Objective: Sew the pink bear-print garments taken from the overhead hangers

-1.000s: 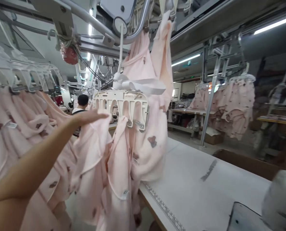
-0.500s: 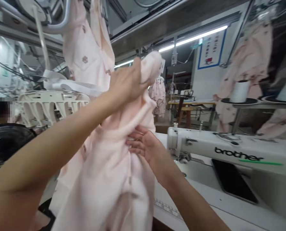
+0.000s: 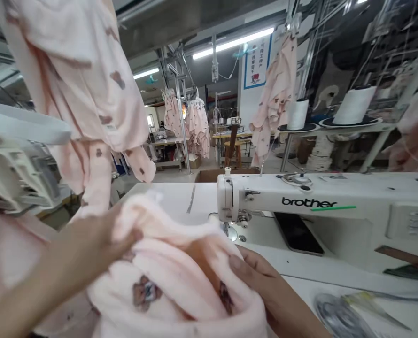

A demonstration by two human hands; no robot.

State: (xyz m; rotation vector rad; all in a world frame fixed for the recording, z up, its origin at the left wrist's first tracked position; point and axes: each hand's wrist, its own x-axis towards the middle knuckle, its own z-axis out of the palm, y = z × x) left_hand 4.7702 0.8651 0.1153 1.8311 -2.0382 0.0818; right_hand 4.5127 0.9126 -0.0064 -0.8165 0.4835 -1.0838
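Observation:
Both hands hold a soft pale-pink garment [image 3: 181,263] with brown bear prints, low in front of the sewing table. My left hand [image 3: 106,239], smeared by motion, grips its upper left edge with thumb and fingers. At the garment's right side, my right hand [image 3: 258,277] pinches the edge, thumb on top and fingers behind the cloth. An opening in the fabric gapes between the two hands. Just beyond my right hand stands a white sewing machine [image 3: 311,197], its needle area close to the cloth's far edge.
More pink garments [image 3: 89,84] hang at the upper left beside a white strip [image 3: 26,124]. A black phone [image 3: 297,232] lies under the machine arm. Yellow-handled thread snips [image 3: 374,305] rest at the lower right, and thread cones [image 3: 355,105] stand behind.
The held garment has come down from the hanging bunch to the table front. My left hand has dropped, my right hand has moved right and taken the edge. The view has turned right.

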